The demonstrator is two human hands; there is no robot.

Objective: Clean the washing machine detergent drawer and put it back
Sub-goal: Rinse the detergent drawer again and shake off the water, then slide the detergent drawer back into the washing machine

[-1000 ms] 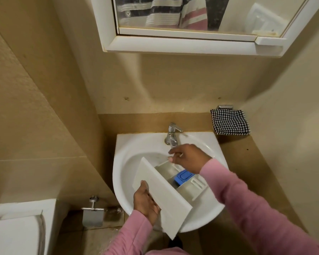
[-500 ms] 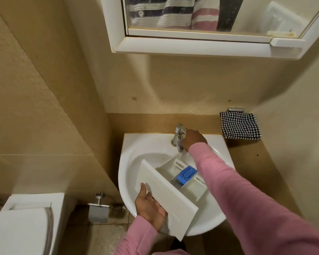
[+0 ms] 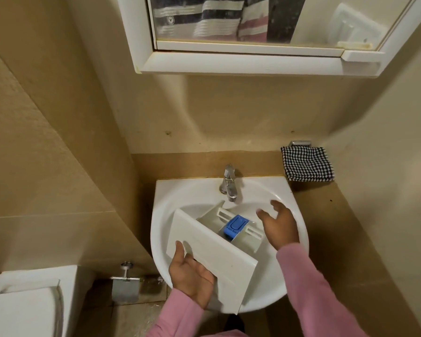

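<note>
**Wash-stand stage of the task.**

- **Sink** (image 3: 161,215): the white basin lies under and beyond the grip and bears the work.
- **Detergent drawer** (image 3: 212,254): it is out of the machine and lies tilted across the basin. Its broad front panel faces the person, and its compartments point away from the grip toward the tap.
- **Left hand** (image 3: 192,276): it grips the panel's near-left end, thumb over the front face and fingers curled below it. This hold is as it was half a second ago.
- **Right hand** (image 3: 281,224): this is the change. Half a second ago it was on the tap. It has now come off and hangs open, fingers spread and holding nothing, just beside the drawer's far-right corner, up and to the right of the grip.
- **Tap** (image 3: 229,183): it stands directly beyond the grip, its spout above the drawer's far end. Whether water is running cannot be told.
- **Blue insert** (image 3: 236,226): it sits in the middle compartment, between the grip and the tap.

**Reading:** the tap has probably just been set, so rinsing is only beginning. Scrubbing and the return to the machine remain to be done.
</note>
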